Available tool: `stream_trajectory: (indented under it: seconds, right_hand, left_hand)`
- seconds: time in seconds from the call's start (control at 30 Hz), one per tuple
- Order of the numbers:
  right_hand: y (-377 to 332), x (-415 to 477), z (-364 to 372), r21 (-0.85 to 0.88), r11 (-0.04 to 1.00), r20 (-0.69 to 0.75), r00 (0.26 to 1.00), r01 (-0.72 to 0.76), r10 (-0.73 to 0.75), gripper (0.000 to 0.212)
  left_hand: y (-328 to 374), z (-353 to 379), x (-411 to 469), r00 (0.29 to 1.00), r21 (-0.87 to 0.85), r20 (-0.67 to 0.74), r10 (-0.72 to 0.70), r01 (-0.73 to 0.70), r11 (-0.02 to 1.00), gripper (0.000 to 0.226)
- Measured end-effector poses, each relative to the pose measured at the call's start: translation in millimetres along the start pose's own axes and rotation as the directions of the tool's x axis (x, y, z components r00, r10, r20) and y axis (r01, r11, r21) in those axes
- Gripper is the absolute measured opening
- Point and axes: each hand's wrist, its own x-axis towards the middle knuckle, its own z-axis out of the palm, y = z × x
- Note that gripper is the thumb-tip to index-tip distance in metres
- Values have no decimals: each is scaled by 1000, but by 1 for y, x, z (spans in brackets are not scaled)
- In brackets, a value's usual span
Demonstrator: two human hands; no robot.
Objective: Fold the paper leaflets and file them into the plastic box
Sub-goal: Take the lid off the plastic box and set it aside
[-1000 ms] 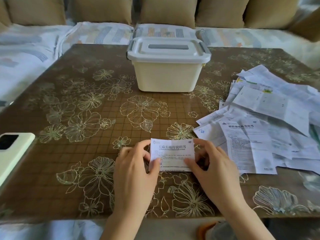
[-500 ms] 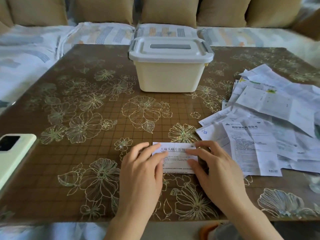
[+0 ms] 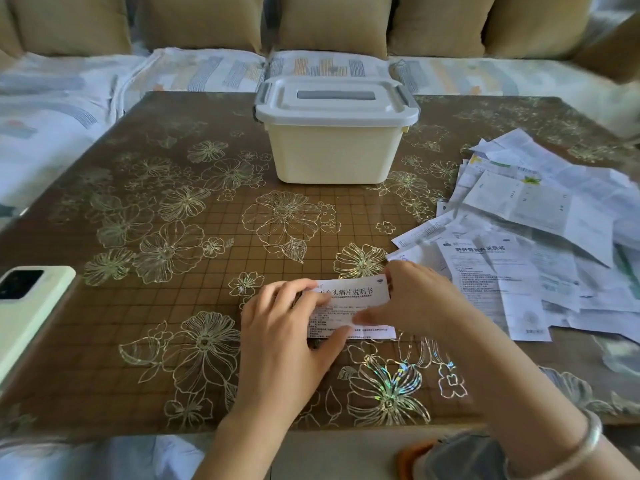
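Your right grip (image 3: 426,306) has slid to the left over the folded leaflet (image 3: 353,293) since half a second back. Its fingers now reach the middle of the paper, where they look blurry. More of the leaflet's lower edge shows on the right than before.

Far left, a pale green phone (image 3: 31,306) lies at the edge of the counter (image 3: 156,306). It is well apart from your work, so it won't get in the way.

Next comes your left grip (image 3: 284,341). It is released, not clenched. The fingers lie on the left part of the leaflet and the thumb sits near its lower edge. I think it pins the paper so it can't slip while the other one rubs.

The leaflet lies flat on the counter, close to you, under both grips, with its big title line facing up. Farther back stands the cream plastic box (image 3: 332,157). Its white lid (image 3: 334,114) is on, so nothing can go in yet.

Your right grip is released too and presses down on the paper. I think it is rubbing the fold to make it sharp. A silver bangle (image 3: 585,441) is on that wrist.

Far right, a messy pile of leaflets (image 3: 540,237) waits just beside your right grip, easy to reach for the next one.
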Motion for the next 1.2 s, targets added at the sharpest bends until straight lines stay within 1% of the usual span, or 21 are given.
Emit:
stream_trajectory:
  seconds: [0.07, 0.13, 0.2, 0.23, 0.27, 0.3, 0.33, 0.37, 0.4, 0.43, 0.47, 0.5, 0.57, 0.6, 0.67, 0.77, 0.9, 0.97, 1.07, 1.13, 1.2]
  right_hand:
    - [5, -6, 6, 35, 998, -65, 996, 59, -57, 41]
    - [8, -14, 17, 248, 957, -199, 975, 152, -103, 23]
    - [5, -21, 28, 538, 808, -328, 943, 239, -60, 16]
    - [3, -23, 31, 629, 723, -404, 915, 285, -9, 14]
    - [3, -25, 32, 660, 663, -511, 858, 354, 51, 13]
    - [3, -28, 29, 619, 647, -640, 764, 446, 86, 13]
    - [4, -29, 25, 500, 674, -766, 641, 543, 52, 12]
    - [5, -30, 22, 305, 724, -857, 509, 619, -74, 11]
    - [8, -29, 22, 64, 751, -878, 394, 658, -271, 11]
    - [12, -26, 26, -153, 730, -824, 321, 666, -466, 9]
    - [16, -23, 32, -288, 700, -742, 310, 653, -594, 8]
    - [21, -20, 39, -341, 690, -669, 350, 639, -655, 8]
    - [26, -18, 51, -324, 710, -582, 459, 625, -671, 10]
    - [28, -18, 53, -290, 726, -562, 503, 624, -657, 9]
    - [29, -23, 54, -186, 763, -557, 573, 619, -601, 7]
    - [27, -30, 50, 82, 804, -552, 698, 589, -456, 7]
    - [27, -32, 46, 481, 735, -465, 850, 478, -249, 27]
    - [26, -29, 46, 581, 691, -425, 885, 429, -192, 31]
    - [24, -23, 49, 638, 670, -412, 903, 380, -120, 31]
    - [22, -20, 52, 601, 707, -431, 896, 374, -107, 31]
    - [20, -18, 54, 542, 749, -464, 879, 381, -111, 30]
  left_hand:
    - [1, 0, -1, 1000, 7, 6, 3, -3, 1000, 50]
    - [1, 0, -1, 1000, 14, 13, 5, -5, 1000, 54]
    - [2, 0, 0, 1000, -22, -6, -11, 11, 1000, 59]
    - [2, 1, 0, 999, -69, -31, -30, 28, 997, 64]
    - [2, 0, 0, 997, -125, -62, -50, 42, 991, 67]
    - [2, 0, 0, 993, -176, -100, -61, 43, 983, 69]
    - [3, -2, 0, 988, -216, -140, -63, 32, 976, 70]
    - [4, -3, -1, 982, -245, -177, -59, 14, 969, 70]
    - [4, -5, -1, 978, -264, -202, -52, -4, 964, 69]
    - [5, -6, -2, 977, -273, -209, -41, -18, 962, 69]
    - [5, -7, -3, 980, -270, -198, -26, -29, 962, 69]
    - [4, -7, -4, 985, -259, -170, -7, -38, 965, 71]
    - [3, -5, -6, 995, -214, -101, 28, -49, 976, 72]
    - [2, -4, -6, 996, -188, -74, 42, -56, 981, 68]
    - [0, -3, -6, 996, -158, -44, 83, -89, 984, 49]
    - [1, -2, -6, 988, -171, -75, 135, -146, 974, 12]
    - [2, -3, -7, 986, -152, -131, 100, -120, 981, 31]
    - [3, -5, -8, 991, -126, -120, 58, -73, 989, 31]
    - [6, -6, -6, 992, -138, -126, -29, 12, 990, 8]
    - [8, -6, -6, 991, -168, -107, -80, 62, 984, 29]
    - [8, -7, -6, 992, -154, -90, -88, 74, 985, 36]
